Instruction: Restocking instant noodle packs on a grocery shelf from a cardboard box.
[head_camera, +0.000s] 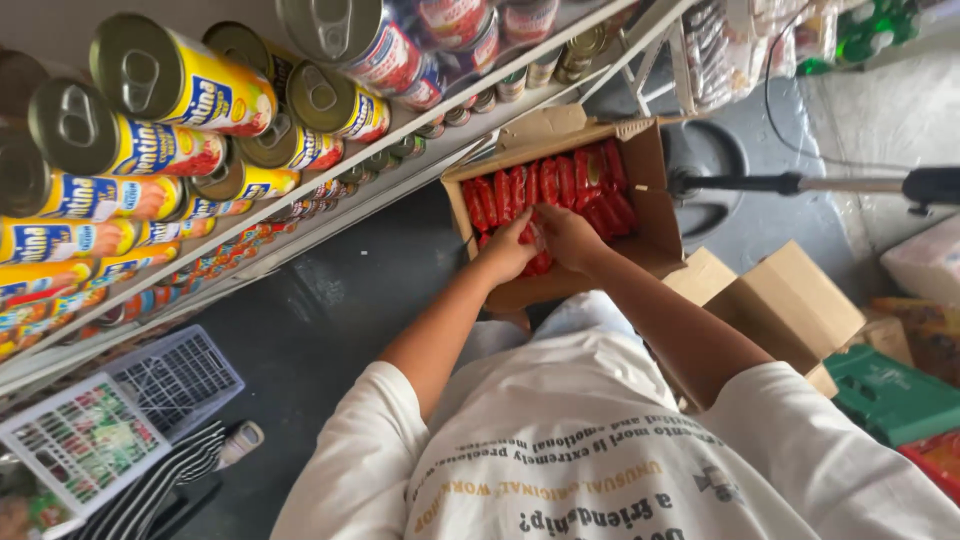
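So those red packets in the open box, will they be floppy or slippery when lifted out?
The red packets look like soft glossy pouches, so probably floppy and a bit slippery. Both hands, left hand and right hand, gather several together, suggesting each is light. Flat-sided, they seem unlikely to roll.

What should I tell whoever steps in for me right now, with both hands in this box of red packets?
Left hand and right hand are both down in the open cardboard box, closed together on a few red packets. The box sits on the floor by the can shelf. A row of red packets stands in its far side; the near side is bare. Nothing lifted clear yet; the row remains.
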